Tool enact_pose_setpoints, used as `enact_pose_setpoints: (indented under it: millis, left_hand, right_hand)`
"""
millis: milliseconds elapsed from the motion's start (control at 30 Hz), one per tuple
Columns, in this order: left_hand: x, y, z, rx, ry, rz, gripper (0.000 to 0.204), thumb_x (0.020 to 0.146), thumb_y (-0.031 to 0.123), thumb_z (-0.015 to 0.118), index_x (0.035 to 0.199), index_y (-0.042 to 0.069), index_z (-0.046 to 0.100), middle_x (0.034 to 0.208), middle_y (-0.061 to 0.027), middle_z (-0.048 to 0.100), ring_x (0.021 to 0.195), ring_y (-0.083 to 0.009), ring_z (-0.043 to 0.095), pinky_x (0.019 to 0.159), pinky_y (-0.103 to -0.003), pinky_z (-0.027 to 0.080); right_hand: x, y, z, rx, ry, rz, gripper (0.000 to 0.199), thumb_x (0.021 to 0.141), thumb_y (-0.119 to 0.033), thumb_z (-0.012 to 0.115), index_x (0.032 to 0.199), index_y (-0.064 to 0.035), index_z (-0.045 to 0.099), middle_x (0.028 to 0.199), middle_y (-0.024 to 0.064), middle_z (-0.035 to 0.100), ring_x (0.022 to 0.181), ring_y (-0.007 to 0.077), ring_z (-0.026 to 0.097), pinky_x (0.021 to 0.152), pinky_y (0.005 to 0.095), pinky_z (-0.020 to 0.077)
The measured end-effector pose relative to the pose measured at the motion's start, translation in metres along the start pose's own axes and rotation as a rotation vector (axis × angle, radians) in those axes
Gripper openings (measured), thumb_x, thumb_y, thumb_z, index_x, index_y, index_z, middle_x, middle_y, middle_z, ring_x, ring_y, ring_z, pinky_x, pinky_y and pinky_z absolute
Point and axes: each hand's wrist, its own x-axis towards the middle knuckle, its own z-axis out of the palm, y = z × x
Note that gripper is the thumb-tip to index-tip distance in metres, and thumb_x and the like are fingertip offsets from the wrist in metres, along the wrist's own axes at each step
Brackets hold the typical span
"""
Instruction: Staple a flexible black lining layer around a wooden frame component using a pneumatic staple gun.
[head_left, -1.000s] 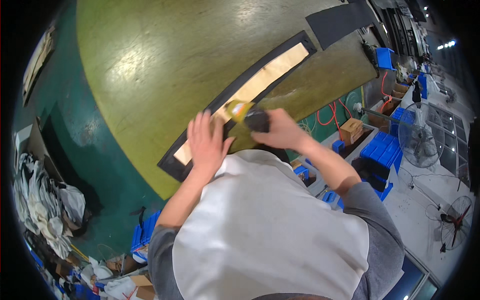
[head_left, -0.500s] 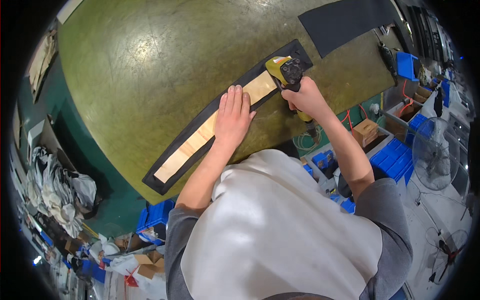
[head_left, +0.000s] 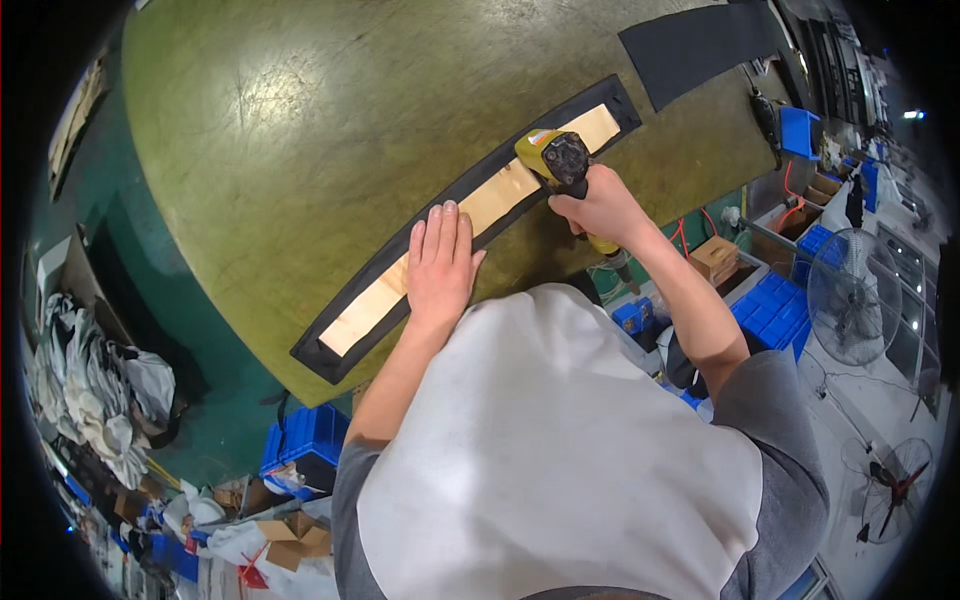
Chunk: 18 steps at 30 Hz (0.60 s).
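Nearest the camera is the person's own torso in a pale apron (head_left: 540, 460) over grey sleeves, with both forearms reaching up and away onto a large olive-green worktable (head_left: 280, 160) whose worn top shows a dull sheen. The left hand (head_left: 440, 262) lies flat, fingers together and extended, pressing down on a long strip (head_left: 470, 205) that runs diagonally across the table: a tan, cardboard-like panel bordered all round by a black, soft-looking frame, perhaps fabric or foam. That hand grips nothing; it simply pins the strip. Just beyond it, the right hand (head_left: 600, 205) is clenched around the handle of a yellow-and-black power tool (head_left: 555, 160), pistol-shaped, its nose set down on the strip near the upper end. The step in hand looks like fastening or working along the tan panel while the other palm keeps it from shifting; the next move would likely call for keeping the tool square to the surface and sliding the bracing hand along without letting the strip creep. Farther off, a separate black sheet (head_left: 700, 45) lies flat near the table's far edge. Beyond the right edge stand blue bins (head_left: 775, 310), a cardboard box (head_left: 715, 257) and a floor fan (head_left: 850, 300); off to the left lies a heap of pale cloth (head_left: 100, 400).
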Motion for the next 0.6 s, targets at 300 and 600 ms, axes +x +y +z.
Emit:
enact_pose_setpoints:
  millis: [300,600]
  left_hand:
    - [0.008,-0.010,-0.004,-0.136,0.086,0.040,0.055,0.082,0.022,0.077,0.127,-0.003,0.061,0.136,-0.0216,0.058,0.131,-0.0393,0.053,0.111,-0.048,0.041]
    - [-0.034,-0.037,-0.040,0.108,-0.120,-0.123,0.071,0.083,0.048,0.076,0.138,0.007,0.057,0.146,-0.0304,0.044,0.139,-0.0462,0.040,0.117,-0.062,0.027]
  right_hand:
    - [-0.014,-0.036,0.047,-0.091,-0.079,-0.178,0.023,0.078,-0.016,0.069,0.089,0.0039,0.066,0.069,0.0154,0.067,0.059,0.0239,0.067,0.058,0.0381,0.0533]
    - [-0.001,0.019,0.019,-0.108,-0.080,-0.424,0.039,0.074,-0.025,0.069,0.100,0.0031,0.067,0.087,0.0283,0.069,0.086,0.0449,0.069,0.081,0.0505,0.0556]
